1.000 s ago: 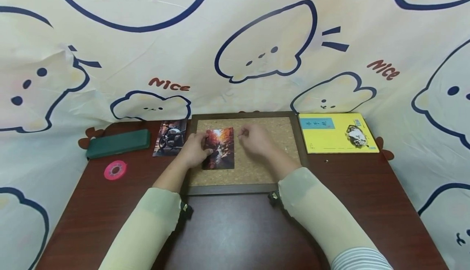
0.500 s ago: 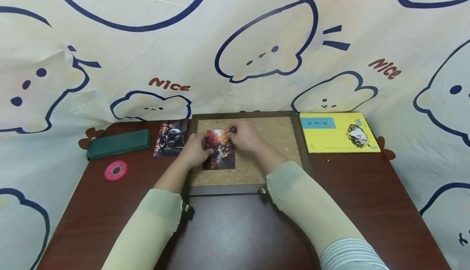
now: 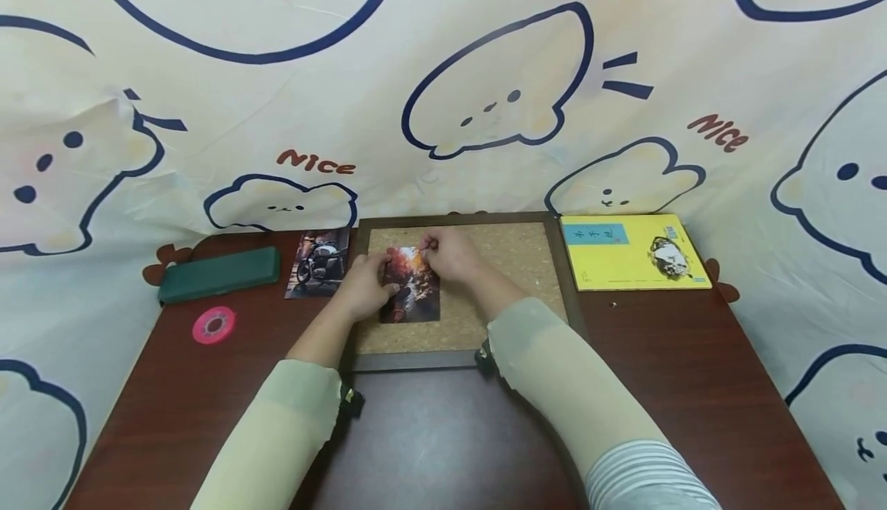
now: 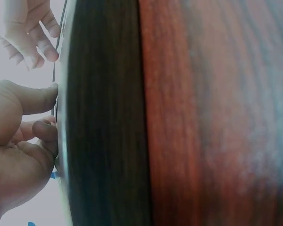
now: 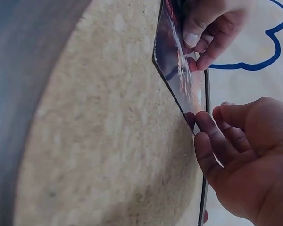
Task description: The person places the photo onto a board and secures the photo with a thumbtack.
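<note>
Since a second ago, the right hand [image 3: 452, 256] has moved leftward onto the upper right corner of the photo [image 3: 417, 285]. Left-hand [image 3: 363, 288] thumb and forefinger, spread apart, touch its left edge. It lies on the left half of the cork board [image 3: 530, 254], long axis pointing away from the person; the right grip's closure cannot be told, fingertips hiding that corner. Bare cork spreads rightward.

In front of me, the printed backdrop [image 3: 388, 202] reads "Nice" twice in brownish-red letters, left of centre and at upper right. On the yellow book [image 3: 624, 271], at right, I see a blue label [image 3: 596, 234] bearing Chinese characters too small to read surely.
</note>
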`<action>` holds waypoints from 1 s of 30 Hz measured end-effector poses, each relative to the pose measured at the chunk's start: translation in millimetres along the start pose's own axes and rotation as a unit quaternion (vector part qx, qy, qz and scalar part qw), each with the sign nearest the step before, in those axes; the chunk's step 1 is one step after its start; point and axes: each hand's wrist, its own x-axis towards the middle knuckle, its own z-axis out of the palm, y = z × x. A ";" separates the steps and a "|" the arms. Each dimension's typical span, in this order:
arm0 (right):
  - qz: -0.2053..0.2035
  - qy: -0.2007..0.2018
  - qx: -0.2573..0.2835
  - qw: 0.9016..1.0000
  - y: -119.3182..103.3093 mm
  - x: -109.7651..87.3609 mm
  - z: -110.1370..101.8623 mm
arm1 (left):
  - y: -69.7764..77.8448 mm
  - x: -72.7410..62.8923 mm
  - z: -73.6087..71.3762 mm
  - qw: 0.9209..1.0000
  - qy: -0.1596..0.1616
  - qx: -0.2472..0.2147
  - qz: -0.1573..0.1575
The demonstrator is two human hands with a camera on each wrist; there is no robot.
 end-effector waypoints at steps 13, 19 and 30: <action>0.002 -0.018 -0.043 0.999 -5.1 12.3 13.2 | -7.3 -4.9 4.9 1.000 0.006 -0.005 -0.007; 0.005 -0.034 -0.069 0.997 -2.6 20.3 14.6 | -4.5 -3.1 6.4 1.000 0.004 -0.007 -0.013; 0.002 -0.050 -0.099 0.994 -6.9 30.1 13.4 | 0.7 -2.3 3.5 1.000 0.006 -0.001 -0.016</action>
